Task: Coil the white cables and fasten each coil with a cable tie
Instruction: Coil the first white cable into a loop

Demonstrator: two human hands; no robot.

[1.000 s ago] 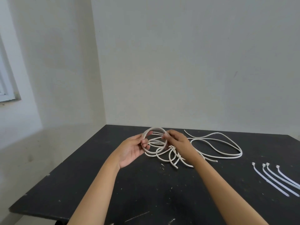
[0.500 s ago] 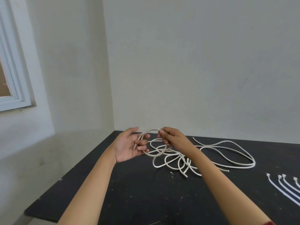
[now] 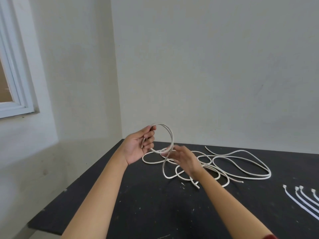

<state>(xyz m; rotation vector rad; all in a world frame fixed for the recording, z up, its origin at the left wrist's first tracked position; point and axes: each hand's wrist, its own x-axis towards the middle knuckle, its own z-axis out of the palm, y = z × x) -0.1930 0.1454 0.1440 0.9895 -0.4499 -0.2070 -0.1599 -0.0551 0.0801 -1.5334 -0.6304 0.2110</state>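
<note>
The left hand (image 3: 138, 146) was raised above the near-left part of the black table (image 3: 155, 213), palm turned toward the camera, its fingers curled round the left side of a small coil (image 3: 170, 133) of white cable. That coil stood roughly upright, its ring open toward the viewer, two or so turns thick as far as could be told. From the bottom of the ring the cable dropped toward the right and down to the loose cable (image 3: 241, 163) sprawled on the tabletop, a heap of slack loops lying to the right of and beyond both hands, its longest loops stretched out toward the right.

The right hand (image 3: 184, 159) was just below and to the right of the coil, blurred; its fingers looked fairly straight and spread, reaching toward the strand where it left the ring. Whether they pinched the strand or merely brushed it could not be told.

The next wrap seemed to hang on this: the free length lay to the right of the held coil, on the right hand's side, so that hand was the nearer one to gather slack and carry it up and over to the left hand's grip.

The cable ties (image 3: 303, 199) lay well apart at the far right edge of the table, side by side, untouched, nearer the right arm
</note>
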